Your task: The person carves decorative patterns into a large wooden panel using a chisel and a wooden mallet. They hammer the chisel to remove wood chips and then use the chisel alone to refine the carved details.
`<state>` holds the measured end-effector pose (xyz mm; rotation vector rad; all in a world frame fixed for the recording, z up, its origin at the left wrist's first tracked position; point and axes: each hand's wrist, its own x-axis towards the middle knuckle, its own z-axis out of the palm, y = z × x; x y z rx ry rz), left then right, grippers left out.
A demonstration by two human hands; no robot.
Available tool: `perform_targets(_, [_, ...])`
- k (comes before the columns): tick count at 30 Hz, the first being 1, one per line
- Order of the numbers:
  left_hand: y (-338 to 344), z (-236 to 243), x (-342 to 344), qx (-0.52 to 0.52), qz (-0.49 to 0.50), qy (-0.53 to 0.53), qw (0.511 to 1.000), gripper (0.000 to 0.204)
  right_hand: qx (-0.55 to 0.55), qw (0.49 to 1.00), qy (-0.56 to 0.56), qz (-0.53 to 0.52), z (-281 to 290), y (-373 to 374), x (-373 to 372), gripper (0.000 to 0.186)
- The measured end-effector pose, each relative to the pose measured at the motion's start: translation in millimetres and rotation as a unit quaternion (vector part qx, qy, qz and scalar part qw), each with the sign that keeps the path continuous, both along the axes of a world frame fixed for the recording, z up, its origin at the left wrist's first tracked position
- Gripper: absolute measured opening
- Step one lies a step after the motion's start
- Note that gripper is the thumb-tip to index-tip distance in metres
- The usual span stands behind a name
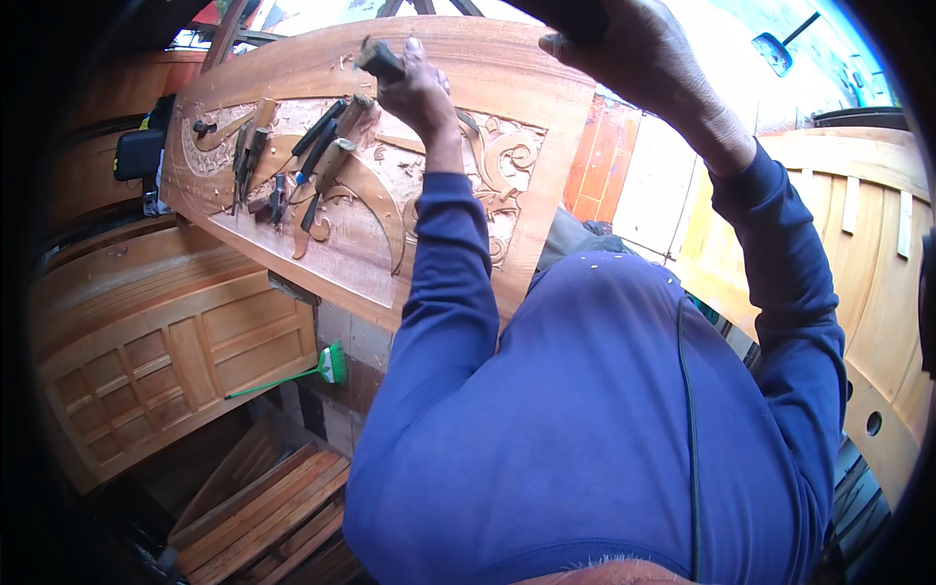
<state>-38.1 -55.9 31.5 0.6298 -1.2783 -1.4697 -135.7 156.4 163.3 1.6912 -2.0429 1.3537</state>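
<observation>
**Carving at the panel, both hands raised**

Blue fabric is filling the bottom of the view, the person's own long-sleeved shirt (585,439) sitting closest to the lens, with a thin dark cord (688,419) running down over it. Both sleeves are reaching up and away toward the carved wooden door panel (390,185), which is lying tilted across the upper left as the work surface.

Left hand (414,93) is clenching around a chisel (380,60), the tool's dark end poking out above the fist, right over the panel's plain upper border. Right hand (634,49) is up near the top edge, fingers curling over a dark object (570,15) that is mostly cut off by the frame, so what kind of tool it is I cannot tell.

Down on the panel, scroll and leaf relief (502,161) is showing just right of the left forearm. Left of that arm, a cluster of spare chisels (312,161) with wooden and dark handles is lying loose on the carved area.

Off the panel, a green brush (331,364) with a long thin handle is resting below its lower edge, and panelled wooden doors (166,351) are stacked at the left.
</observation>
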Motion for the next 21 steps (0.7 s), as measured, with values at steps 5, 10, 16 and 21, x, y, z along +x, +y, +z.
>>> perform_targets(5, [21.1,-9.7,23.7,-0.027,0.030,0.069,0.997,0.028,-0.103,0.993,-0.055,0.009,26.8,3.1,-9.6,0.068])
perform_targets(10, [29.7,-9.5,40.2,-0.010,0.010,0.096,0.995,0.030,-0.269,0.900,-0.149,0.309,72.5,-18.0,-8.1,0.062])
perform_targets(16, [30.0,-14.8,31.4,-0.034,0.005,0.080,0.996,0.030,-0.017,0.987,0.090,0.128,20.3,-22.3,8.0,0.072])
perform_targets(21, [28.3,-5.1,29.1,-0.022,0.009,0.053,0.998,0.036,0.035,0.985,0.163,0.046,-3.4,-10.5,-15.7,0.078])
